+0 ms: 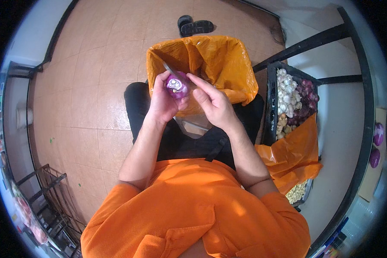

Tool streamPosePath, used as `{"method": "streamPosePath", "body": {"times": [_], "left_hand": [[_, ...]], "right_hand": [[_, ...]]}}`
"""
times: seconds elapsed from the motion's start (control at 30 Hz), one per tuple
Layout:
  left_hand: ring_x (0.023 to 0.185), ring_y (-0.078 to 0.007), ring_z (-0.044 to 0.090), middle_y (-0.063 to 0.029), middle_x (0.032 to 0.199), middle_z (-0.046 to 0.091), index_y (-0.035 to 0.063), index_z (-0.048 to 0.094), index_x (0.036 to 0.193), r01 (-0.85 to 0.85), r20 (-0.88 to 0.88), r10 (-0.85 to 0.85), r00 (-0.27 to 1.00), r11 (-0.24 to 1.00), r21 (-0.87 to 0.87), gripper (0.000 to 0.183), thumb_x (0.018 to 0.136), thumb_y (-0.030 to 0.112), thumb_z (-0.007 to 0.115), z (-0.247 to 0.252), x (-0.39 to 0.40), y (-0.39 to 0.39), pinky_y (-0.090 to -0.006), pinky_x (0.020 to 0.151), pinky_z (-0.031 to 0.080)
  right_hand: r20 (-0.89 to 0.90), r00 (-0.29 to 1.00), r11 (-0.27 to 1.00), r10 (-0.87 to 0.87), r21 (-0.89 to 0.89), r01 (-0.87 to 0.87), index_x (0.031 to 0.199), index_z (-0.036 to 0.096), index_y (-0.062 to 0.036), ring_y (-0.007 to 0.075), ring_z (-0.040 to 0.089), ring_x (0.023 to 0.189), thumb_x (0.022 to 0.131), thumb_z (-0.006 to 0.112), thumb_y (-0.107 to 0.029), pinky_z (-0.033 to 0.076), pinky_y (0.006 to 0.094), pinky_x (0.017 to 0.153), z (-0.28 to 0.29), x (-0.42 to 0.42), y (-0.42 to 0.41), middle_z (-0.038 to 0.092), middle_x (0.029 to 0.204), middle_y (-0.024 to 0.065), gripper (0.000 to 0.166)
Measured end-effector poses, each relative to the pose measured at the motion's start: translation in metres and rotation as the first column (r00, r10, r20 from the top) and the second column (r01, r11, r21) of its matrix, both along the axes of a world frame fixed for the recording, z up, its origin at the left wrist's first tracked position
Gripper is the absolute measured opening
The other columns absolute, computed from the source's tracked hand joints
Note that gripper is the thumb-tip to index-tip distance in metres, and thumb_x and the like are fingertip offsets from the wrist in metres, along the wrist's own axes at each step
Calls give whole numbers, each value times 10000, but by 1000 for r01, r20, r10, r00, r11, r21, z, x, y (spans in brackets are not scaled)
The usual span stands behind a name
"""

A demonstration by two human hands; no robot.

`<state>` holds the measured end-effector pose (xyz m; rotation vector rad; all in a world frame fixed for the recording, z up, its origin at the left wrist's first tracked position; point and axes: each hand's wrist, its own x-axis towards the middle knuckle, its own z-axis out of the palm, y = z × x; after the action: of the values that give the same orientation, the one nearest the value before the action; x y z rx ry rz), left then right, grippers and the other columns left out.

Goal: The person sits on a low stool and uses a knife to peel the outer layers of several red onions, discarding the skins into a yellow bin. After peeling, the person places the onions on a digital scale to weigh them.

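Observation:
My left hand [163,104] grips a red onion [182,93] whose cut end, with pale rings, faces up. Against the onion's far side lies the blade of a knife [169,67]. My right hand [218,108] holds this knife, its handle mostly hidden by the fingers, and the index finger reaches towards the onion. Both hands are above the near edge of a bin lined with an orange plastic bag [225,61], which stands between my knees. The bottom of the bin is in shadow.
To the right stands a black crate [271,106] with garlic bulbs [287,92] and small red onions [306,96]. An orange plastic sheet [293,151] hangs below it. Two peeled red onions [375,158] lie on a shelf at far right. Black sandals [196,27] lie beyond the bin. A metal rack [48,187] stands left.

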<state>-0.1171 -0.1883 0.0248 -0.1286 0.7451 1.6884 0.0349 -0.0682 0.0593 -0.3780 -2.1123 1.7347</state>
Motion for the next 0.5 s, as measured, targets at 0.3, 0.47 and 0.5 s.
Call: {"method": "streamPosePath", "body": {"times": [0.3, 0.47, 0.5], "left_hand": [[637, -238, 582, -122, 912, 674, 117, 646, 1147, 25, 6, -26, 1000, 998, 65, 535, 1020, 609, 479, 9, 3, 7, -293, 488, 394], [681, -216, 597, -94, 1022, 687, 134, 651, 1179, -48, -20, 51, 998, 988, 148, 503, 1020, 593, 520, 4, 3, 12, -308, 493, 418], [688, -212, 599, -89, 1042, 689, 136, 652, 1187, -58, -73, 68, 995, 990, 131, 502, 1018, 592, 528, 3, 3, 14, -313, 493, 424]], "right_hand": [[248, 947, 921, -207, -278, 274, 1411, 601, 35, 127, 625, 1049, 1101, 574, -306, 491, 265, 947, -14, 5, 18, 698, 1232, 82, 462], [75, 972, 947, -221, -220, 233, 1405, 600, 46, 146, 643, 1115, 1103, 568, -272, 494, 280, 990, 3, 7, 7, 700, 1264, 121, 439], [31, 977, 954, -210, -211, 212, 1405, 599, 48, 152, 643, 1137, 1104, 567, -263, 492, 285, 1004, 8, 7, 4, 698, 1275, 129, 434]]}}
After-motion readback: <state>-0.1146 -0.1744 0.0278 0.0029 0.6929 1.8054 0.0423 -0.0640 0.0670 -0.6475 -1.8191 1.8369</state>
